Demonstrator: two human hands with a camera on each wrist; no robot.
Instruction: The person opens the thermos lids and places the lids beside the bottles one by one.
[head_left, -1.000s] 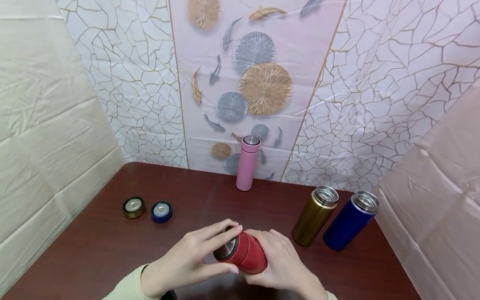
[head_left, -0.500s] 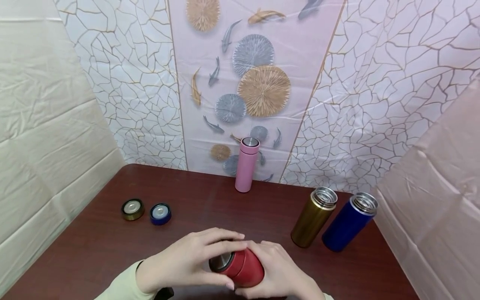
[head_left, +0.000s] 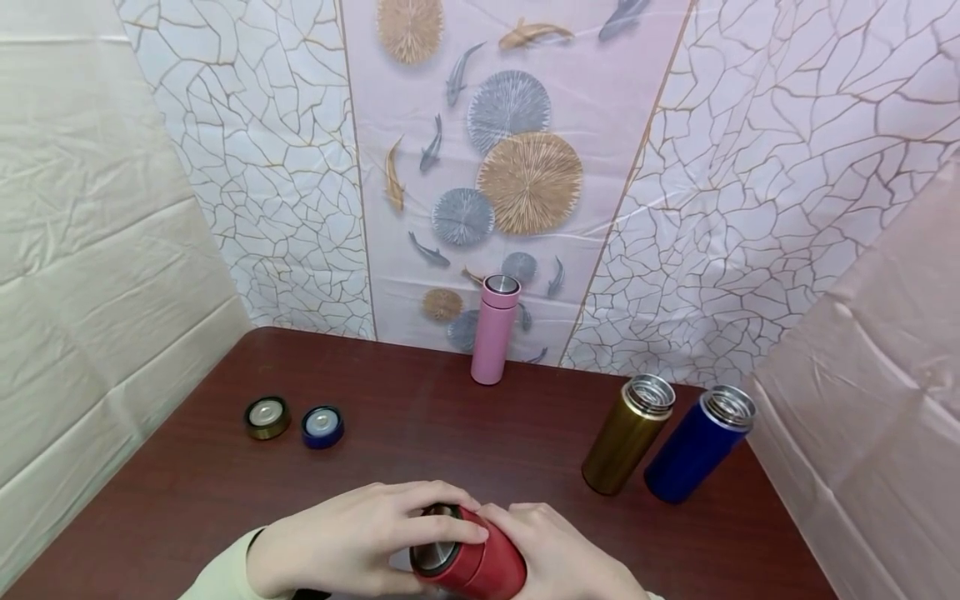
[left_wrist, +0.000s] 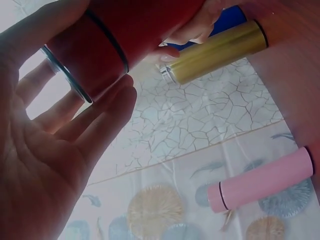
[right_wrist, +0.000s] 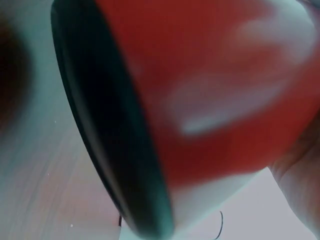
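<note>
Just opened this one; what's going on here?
A person's right hand holds a red flask tilted; the left hand grips its lid, which is on. The gold flask and blue flask stand lidless on the right; the gold lid and blue lid lie at left. A pink flask stands closed at the back.

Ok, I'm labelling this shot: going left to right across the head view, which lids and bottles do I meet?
Gold lid, blue lid, red bottle, gold bottle, blue bottle. The pink bottle is left out, overlapping the red one's span.
</note>
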